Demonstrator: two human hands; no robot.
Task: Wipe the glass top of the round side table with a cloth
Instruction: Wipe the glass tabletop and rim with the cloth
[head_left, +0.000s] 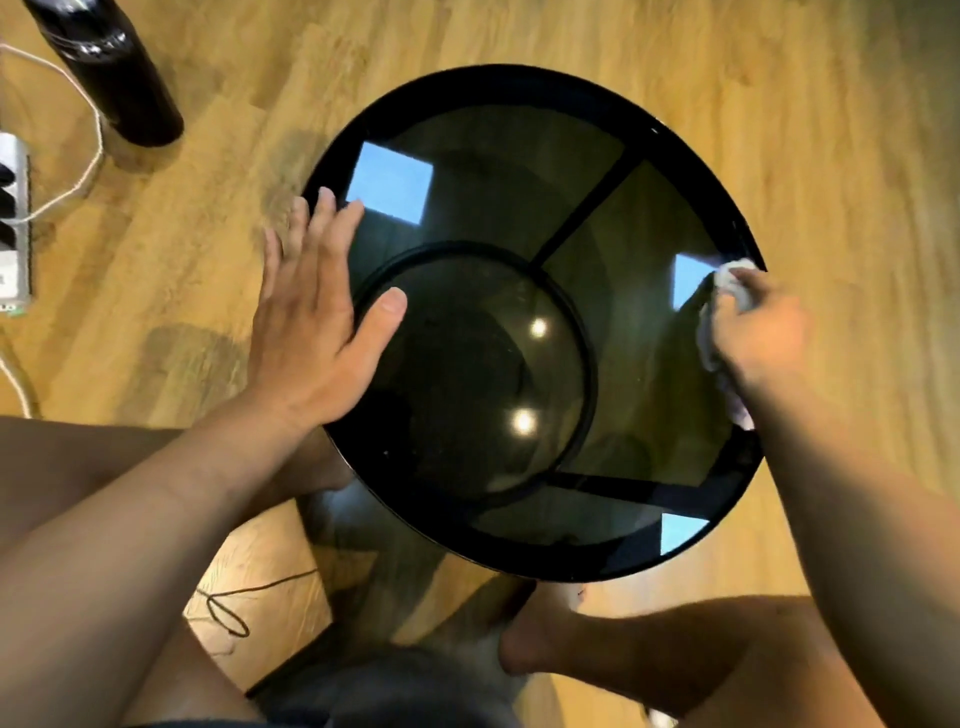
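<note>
Head view: cloth (727, 291) in right hand (763, 338)

Dark round glass top (493, 171); crumpled white cloth (727, 283) at right rim.

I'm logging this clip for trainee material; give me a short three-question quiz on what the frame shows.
1. True or false: the left hand lies flat and open on the glass top.
2. Which hand holds the cloth? A) left B) right C) both
3. Fill in: the bottle stands on the ____.

Key: 1 true; 2 B, the right hand grips it at the right rim; 3 floor.
</note>
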